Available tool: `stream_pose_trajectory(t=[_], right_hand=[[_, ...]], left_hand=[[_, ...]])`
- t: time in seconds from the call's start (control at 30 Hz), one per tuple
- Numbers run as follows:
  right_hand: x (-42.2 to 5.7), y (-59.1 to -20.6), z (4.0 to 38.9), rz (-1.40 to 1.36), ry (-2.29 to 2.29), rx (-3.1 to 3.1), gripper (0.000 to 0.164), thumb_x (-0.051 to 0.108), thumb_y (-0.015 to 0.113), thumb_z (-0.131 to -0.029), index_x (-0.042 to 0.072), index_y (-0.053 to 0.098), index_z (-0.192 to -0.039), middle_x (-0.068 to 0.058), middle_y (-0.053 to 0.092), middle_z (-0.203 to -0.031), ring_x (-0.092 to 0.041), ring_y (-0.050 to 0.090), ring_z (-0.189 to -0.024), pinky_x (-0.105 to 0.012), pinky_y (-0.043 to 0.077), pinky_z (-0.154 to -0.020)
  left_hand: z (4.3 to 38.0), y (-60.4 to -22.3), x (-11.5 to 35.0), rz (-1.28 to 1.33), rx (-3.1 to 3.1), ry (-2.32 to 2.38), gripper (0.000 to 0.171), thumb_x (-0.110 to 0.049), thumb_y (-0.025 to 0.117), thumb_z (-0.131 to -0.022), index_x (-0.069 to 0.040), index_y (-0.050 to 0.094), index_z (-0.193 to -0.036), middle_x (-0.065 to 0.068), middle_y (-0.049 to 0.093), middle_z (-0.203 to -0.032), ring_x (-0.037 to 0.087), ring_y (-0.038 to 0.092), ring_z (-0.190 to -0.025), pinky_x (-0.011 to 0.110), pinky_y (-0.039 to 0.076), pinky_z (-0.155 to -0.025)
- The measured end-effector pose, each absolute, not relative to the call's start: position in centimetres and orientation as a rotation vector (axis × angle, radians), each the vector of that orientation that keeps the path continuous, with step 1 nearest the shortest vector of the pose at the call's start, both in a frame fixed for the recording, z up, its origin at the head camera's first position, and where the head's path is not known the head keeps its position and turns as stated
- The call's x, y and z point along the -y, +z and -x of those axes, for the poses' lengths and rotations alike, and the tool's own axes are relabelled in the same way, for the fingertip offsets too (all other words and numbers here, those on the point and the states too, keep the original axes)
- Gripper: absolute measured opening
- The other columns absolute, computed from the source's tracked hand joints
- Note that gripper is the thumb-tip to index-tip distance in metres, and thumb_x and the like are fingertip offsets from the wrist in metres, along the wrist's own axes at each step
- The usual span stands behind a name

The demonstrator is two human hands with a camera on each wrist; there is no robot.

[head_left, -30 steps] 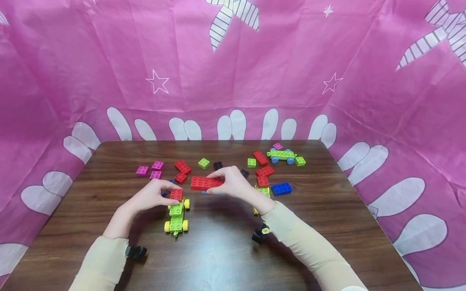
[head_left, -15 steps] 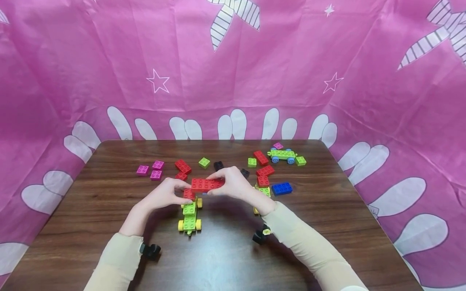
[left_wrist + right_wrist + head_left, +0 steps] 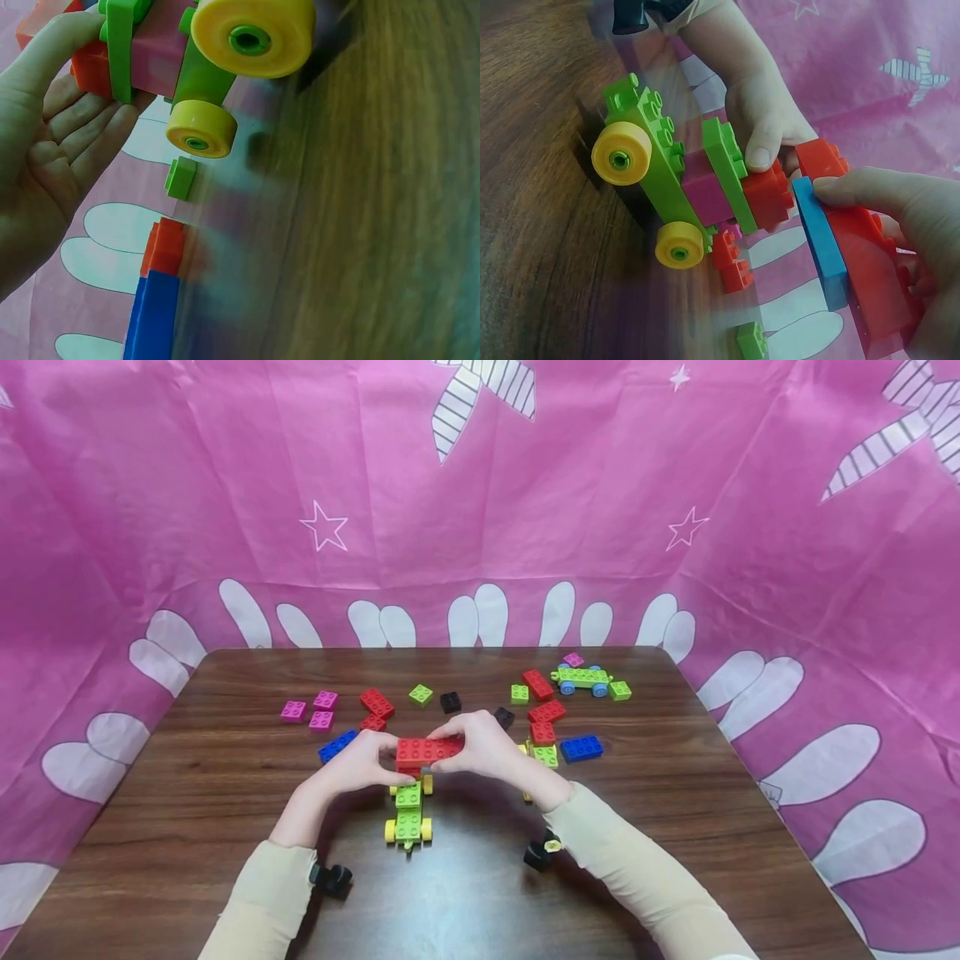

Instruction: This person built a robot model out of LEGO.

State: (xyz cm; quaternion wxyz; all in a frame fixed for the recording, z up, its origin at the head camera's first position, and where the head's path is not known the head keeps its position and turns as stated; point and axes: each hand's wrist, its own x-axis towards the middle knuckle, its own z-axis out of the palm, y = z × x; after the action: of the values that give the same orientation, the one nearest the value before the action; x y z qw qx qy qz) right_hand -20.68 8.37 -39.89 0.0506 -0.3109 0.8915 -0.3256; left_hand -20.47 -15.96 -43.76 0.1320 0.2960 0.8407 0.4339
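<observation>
My left hand (image 3: 351,770) grips a toy car (image 3: 408,822) by its upper bricks. The car has a lime-green base with yellow wheels (image 3: 621,154), then a pink brick (image 3: 705,191), a green plate (image 3: 727,172) and a red brick (image 3: 767,199) on top. My right hand (image 3: 480,747) pinches a long red brick piece (image 3: 420,752) with a blue plate (image 3: 821,244) under it. In the right wrist view the blue plate stands close to the studs of the car's red brick, at an angle. In the head view the long red piece overlaps that brick.
Behind the hands lie loose bricks: pink bricks (image 3: 321,720), a blue brick (image 3: 337,746), red bricks (image 3: 377,702) and a black brick (image 3: 450,702). A green car base with blue wheels (image 3: 581,678) stands back right. Another yellow-wheeled base (image 3: 545,756) is partly behind my right arm.
My left hand has carried the toy car to the right, until its red brick is under the long red piece. The right hand has barely moved, dropping slightly. The left blue brick is uncovered.
</observation>
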Motion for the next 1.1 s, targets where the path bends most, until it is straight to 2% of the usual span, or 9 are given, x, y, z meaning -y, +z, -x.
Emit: stream_pose_trajectory(t=[0.4,0.53,0.77,1.1], right_hand=[[-8.66,-40.13,20.26,0.897,-0.988,-2.706,0.036,0.026,0.085,-0.076,0.015,0.076,-0.109,0.001,0.075,-0.1,-0.01,0.062,-0.086,-0.025,0.051,-0.075],[-8.62,-40.37,20.28,0.905,-0.983,-2.707,0.035,0.026,0.085,-0.076,0.015,0.076,-0.108,0.001,0.075,-0.099,-0.009,0.062,-0.084,-0.025,0.051,-0.074],[-8.39,-40.5,20.22,0.92,-0.97,-2.707,0.035,0.025,0.085,-0.075,0.015,0.077,-0.107,0.001,0.075,-0.097,-0.009,0.061,-0.082,-0.024,0.051,-0.073],[-8.2,-40.5,20.21,0.918,-0.935,-2.72,0.034,0.023,0.085,-0.075,0.015,0.077,-0.107,0.001,0.075,-0.096,-0.009,0.061,-0.081,-0.024,0.051,-0.071]], left_hand=[[20.55,-44.41,15.48,-0.872,-2.47,1.228,0.033,-0.033,0.08,-0.081,-0.016,0.072,-0.108,-0.008,0.074,-0.097,0.007,0.067,-0.09,0.029,0.053,-0.087],[20.57,-44.57,15.53,-0.867,-2.48,1.223,0.033,-0.034,0.08,-0.08,-0.017,0.072,-0.107,-0.009,0.074,-0.098,0.007,0.066,-0.091,0.032,0.052,-0.088],[20.61,-44.59,15.78,-0.844,-2.453,1.224,0.043,-0.036,0.082,-0.078,-0.016,0.07,-0.114,-0.007,0.074,-0.104,0.011,0.066,-0.098,0.041,0.052,-0.092],[20.61,-44.59,16.2,-0.84,-2.452,1.203,0.044,-0.037,0.081,-0.079,-0.013,0.07,-0.115,-0.005,0.074,-0.104,0.01,0.067,-0.097,0.033,0.055,-0.089]])
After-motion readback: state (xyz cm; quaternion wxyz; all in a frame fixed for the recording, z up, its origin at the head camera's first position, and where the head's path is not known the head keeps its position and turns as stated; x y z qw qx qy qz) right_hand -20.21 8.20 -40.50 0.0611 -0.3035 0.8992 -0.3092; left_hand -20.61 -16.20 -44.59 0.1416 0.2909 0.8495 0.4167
